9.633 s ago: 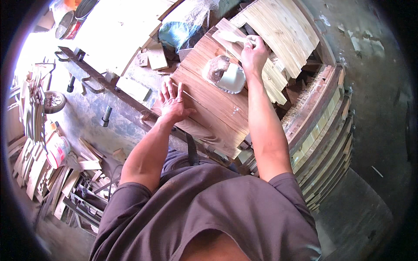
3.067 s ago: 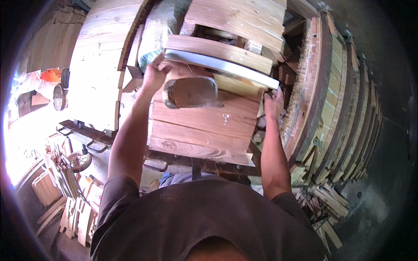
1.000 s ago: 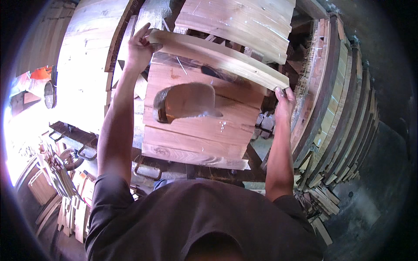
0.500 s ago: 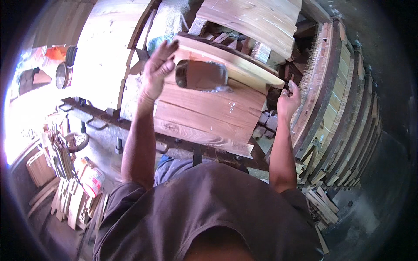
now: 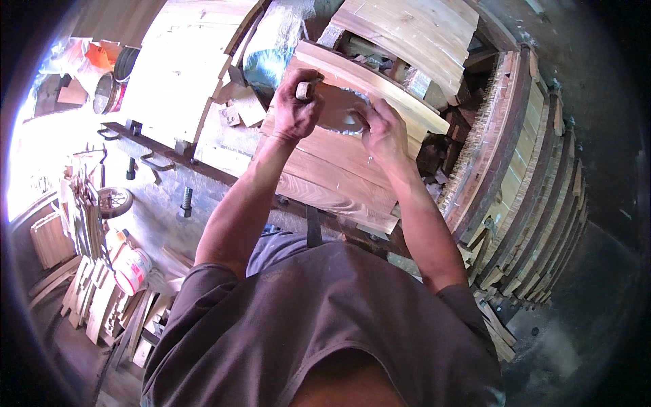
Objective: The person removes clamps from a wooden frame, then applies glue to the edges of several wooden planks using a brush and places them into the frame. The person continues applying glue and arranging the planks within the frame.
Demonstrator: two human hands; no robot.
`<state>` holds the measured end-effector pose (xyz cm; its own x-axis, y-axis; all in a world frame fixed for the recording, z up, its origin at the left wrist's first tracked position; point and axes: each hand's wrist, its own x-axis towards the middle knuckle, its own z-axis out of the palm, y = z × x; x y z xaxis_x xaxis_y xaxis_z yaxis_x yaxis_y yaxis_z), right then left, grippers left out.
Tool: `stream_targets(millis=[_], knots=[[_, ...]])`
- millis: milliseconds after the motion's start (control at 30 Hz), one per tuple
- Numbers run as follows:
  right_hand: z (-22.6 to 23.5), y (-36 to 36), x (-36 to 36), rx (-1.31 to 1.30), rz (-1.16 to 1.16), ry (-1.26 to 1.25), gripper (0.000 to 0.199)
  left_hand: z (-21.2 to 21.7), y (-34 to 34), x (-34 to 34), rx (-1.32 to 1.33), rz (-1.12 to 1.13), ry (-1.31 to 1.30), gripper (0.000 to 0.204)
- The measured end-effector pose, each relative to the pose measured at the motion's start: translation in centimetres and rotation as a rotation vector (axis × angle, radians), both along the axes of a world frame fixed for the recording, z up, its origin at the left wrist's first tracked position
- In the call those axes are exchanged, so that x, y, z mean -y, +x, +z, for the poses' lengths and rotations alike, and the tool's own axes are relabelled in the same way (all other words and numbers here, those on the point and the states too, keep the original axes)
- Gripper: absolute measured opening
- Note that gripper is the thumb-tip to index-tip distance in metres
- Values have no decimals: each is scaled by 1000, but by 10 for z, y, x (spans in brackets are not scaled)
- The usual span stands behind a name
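A brownish, rounded-rectangular tray-like piece (image 5: 337,102) with whitish, paste-like smears along its rim lies over joined wooden boards (image 5: 339,166). My left hand (image 5: 297,112) is closed at its left end, around a short pale piece with a blunt end (image 5: 304,91) that pokes out between the fingers. At the right end, my right hand (image 5: 386,132) has its fingers bent together against the smeared rim. Whatever sits between those fingertips is hidden. A paler wooden strip (image 5: 427,121) runs along the far edge of the boards.
A dark metal rail (image 5: 163,166) with handles and bolts crosses on the near side. Stacked board panels (image 5: 522,156) stand at the right. Another panel (image 5: 413,34) lies beyond. Wood offcuts (image 5: 102,305) and a white-and-red bucket (image 5: 132,268) are at lower left.
My raised, spread left hand has come down and closed at the tray-like piece's left end. My right hand has moved left from the strip's end to the piece's right rim.
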<state>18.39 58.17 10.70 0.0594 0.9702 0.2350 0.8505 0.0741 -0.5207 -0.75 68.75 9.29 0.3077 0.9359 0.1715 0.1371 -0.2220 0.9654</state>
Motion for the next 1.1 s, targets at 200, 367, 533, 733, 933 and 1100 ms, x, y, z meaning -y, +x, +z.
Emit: stream_targets(millis=[200,367,533,733,933,1100], knots=[[-28,-12,-2,-17,78,-83,23,-7,-25,-2,-34,-26,72,39],[10,-12,-22,59,67,-308,13,-13,-39,3,11,42,5,36],[3,-1,-29,-110,-272,-519,16,-12,-39,11,-57,12,34,42],[-26,18,-3,-923,-540,-624,22,-12,-44,20,-20,91,79,41],[-8,20,12,-1122,-632,-800,22,-7,-50,14,-2,132,68,40],[4,35,11,-1336,-538,-824,22,-2,-54,0,96,239,-113,42]])
